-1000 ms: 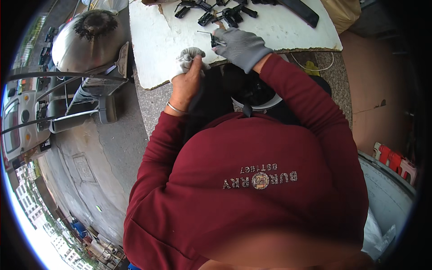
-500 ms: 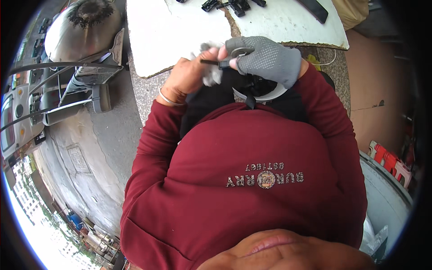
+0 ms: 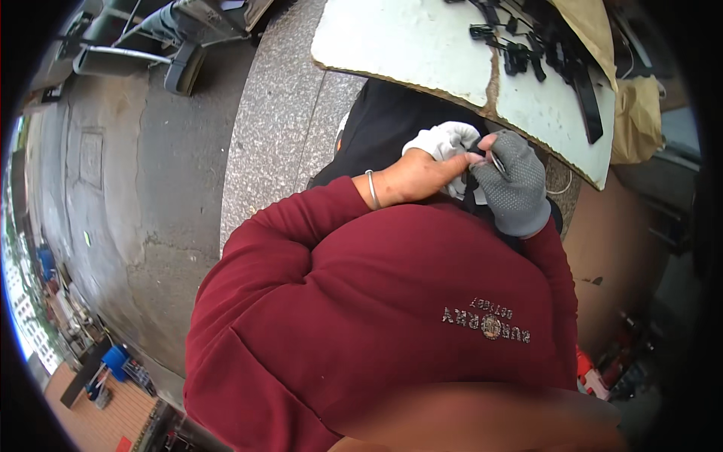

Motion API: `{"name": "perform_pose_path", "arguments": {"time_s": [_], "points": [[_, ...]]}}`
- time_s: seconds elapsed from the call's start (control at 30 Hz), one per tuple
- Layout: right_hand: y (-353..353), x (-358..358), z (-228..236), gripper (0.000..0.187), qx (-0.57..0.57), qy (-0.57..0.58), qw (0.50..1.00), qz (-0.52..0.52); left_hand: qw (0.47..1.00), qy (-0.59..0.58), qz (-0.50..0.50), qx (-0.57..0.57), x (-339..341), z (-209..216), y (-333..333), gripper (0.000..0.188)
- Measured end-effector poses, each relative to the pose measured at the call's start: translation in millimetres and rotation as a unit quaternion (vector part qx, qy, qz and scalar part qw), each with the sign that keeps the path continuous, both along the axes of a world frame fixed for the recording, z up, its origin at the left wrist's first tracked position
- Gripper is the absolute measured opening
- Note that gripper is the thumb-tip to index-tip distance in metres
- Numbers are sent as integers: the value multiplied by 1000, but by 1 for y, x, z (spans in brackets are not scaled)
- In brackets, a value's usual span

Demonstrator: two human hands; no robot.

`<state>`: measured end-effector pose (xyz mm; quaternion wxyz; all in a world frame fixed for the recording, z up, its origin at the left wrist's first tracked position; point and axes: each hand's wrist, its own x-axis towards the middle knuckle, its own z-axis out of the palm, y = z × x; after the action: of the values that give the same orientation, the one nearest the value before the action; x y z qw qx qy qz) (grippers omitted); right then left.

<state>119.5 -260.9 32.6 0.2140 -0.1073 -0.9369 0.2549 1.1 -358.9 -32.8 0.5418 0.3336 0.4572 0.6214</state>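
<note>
My bare left hand [image 3: 422, 177], with a bangle at the wrist, is closed on a bunched white cloth [image 3: 444, 138] over my lap. Its thumb reaches the fingertips of my right hand [image 3: 516, 188]. That hand wears a grey dotted glove with bare fingertips and is closed around a small black part [image 3: 474, 148], mostly hidden between the two hands. A thin metal edge [image 3: 497, 163] shows against the gloved fingers; I cannot make out what it belongs to.
Ahead is a white board [image 3: 407, 45] with a chipped edge and a crack. Several small black parts [image 3: 520, 56] and a long black piece [image 3: 587, 105] lie on it. A brown paper bag [image 3: 636, 120] stands at the right. Speckled stone [image 3: 263, 143] lies beneath the board.
The view has swung, so the board and hands sit farther right. The black part stuck out between my hands before; now it is mostly covered. My hands are closer to my body.
</note>
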Motion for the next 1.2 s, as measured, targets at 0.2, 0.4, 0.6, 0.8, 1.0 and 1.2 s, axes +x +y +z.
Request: {"name": "perform_pose_path", "arguments": {"time_s": [0.2, 0.4, 0.6, 0.8, 1.0, 1.2], "points": [[-164, -179, -67, 30, 5, -177, 981, 80, 992, -104, 51, -45, -173, -77, -164, 20], [-278, -321, -138, 18, 49, -196, 977, 66, 978, -187, 87, 10, -300, -149, -270, 23], [-374, -446, -225, 14, -77, -154, 978, -114, 972, -137, 143, 127, -409, -248, -373, 21], [-399, -483, -246, 10, -209, -286, 918, -179, 971, 101, 168, 134, -450, -279, -411, 21], [-349, -473, -208, 15, -338, -452, 816, -126, 984, 26, 160, 72, -427, -263, -359, 24], [-272, -397, -171, 25, -371, -389, 840, -68, 988, 36, 130, 81, -359, -204, -293, 18]]}}
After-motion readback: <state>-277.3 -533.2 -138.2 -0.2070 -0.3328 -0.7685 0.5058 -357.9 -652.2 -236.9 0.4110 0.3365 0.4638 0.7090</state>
